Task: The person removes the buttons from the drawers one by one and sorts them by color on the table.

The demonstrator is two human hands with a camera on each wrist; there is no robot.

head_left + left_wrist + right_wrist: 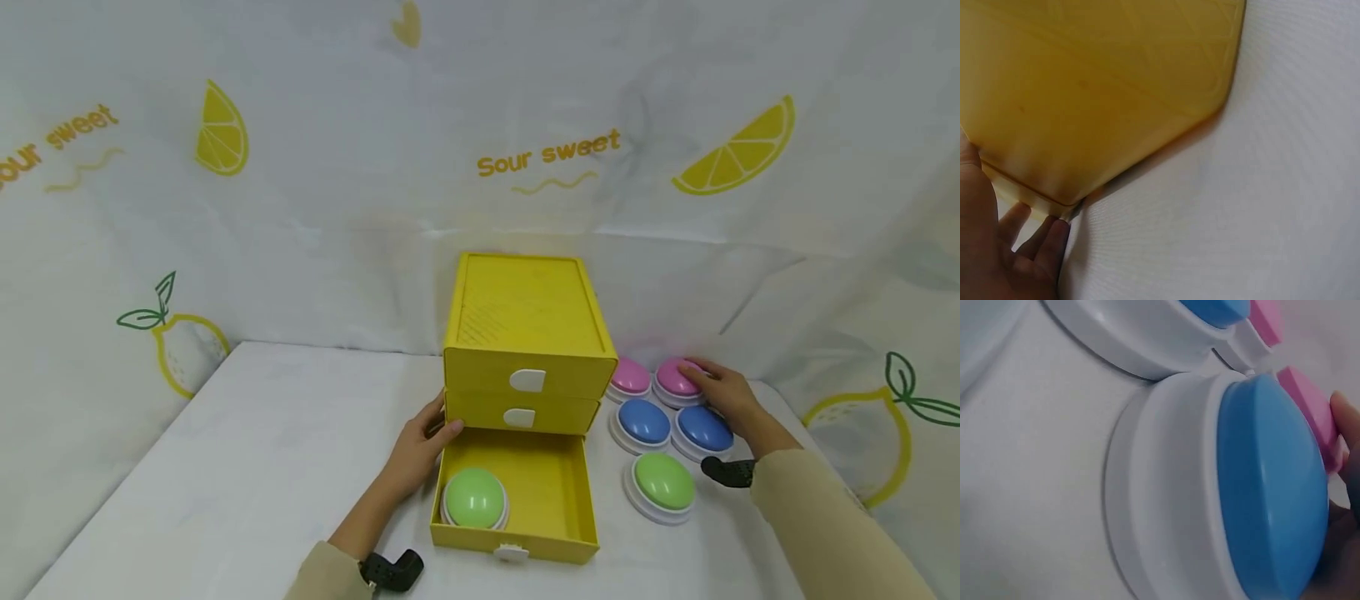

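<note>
A yellow drawer box [536,300] stands with its bottom drawer [551,492] pulled out. One green dome push button [474,498] on a white base lies in that drawer, on its left. My left hand [415,450] rests against the box's left front corner, thumb at the front, fingers along the side. At the right, my right hand [723,393] grips a pink push button [672,377] at its right side. A blue push button [1272,487] fills much of the right wrist view, with the pink one partly hidden behind it.
Right of the box stand another pink button [630,377], a blue button [643,421] and a green button [663,482]. Two upper drawers with white handles [527,381] are closed. A white cloth wall [337,275] rises behind the white table [247,483].
</note>
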